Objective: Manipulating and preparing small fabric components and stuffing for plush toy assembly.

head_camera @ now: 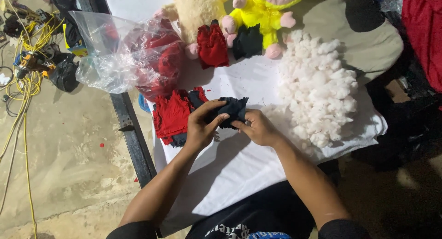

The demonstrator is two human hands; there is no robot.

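**Both hands pinch a dark cloth piece**

The left hand (199, 128) and right hand (258, 127) each close fingers on a small dark cloth (230, 110), held just above the white sheet (239, 170), probably to open or turn it. Just left lie limp red pieces (172, 115); right, a fluffy stuffing heap (320, 94). Behind: plush toys (258, 13) and a crinkled clear bag (124, 55).

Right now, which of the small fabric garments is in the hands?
The dark navy garment, pinched between left hand and right hand. The red garments lie flat beside them, untouched.
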